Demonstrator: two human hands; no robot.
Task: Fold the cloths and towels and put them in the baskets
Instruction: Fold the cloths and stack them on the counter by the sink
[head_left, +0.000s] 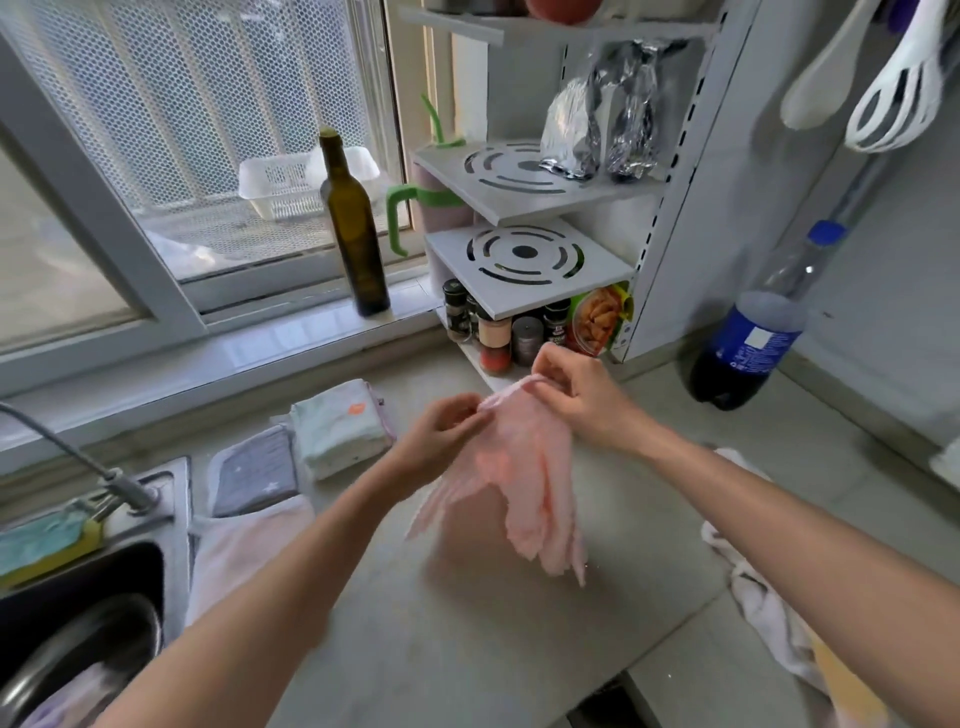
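Hanging between both hands above the counter (467, 649), a thin pink cloth (524, 483) droops in loose folds, its lower edge clear of the surface and blurred. The left hand (441, 436) pinches the cloth's upper edge with curled fingers at the left, and the right hand (576, 395) pinches the same edge a little higher and to the right, so the top hem runs taut between them.

Left of the hands, a folded pale green cloth (340, 428) lies on the counter, with a grey starred cloth (254, 475) just beside it and a light pink towel (244, 551) nearer the camera, next to the sink (78, 613). A sponge (47, 543) sits on the sink's rim; something rounded and metal lies in the basin, too blurred to name. Under the right forearm a crumpled white towel (753, 597) rests on the counter.

Behind the hands, a white shelf rack (524, 260) holds spice jars (498, 338) on its lowest level and a foil bag (602, 130) higher up. A dark glass bottle (353, 228) stands on the windowsill, and a white basket (283, 184) sits beyond the window. A blue-labelled soda bottle (748, 338) stands at the wall.
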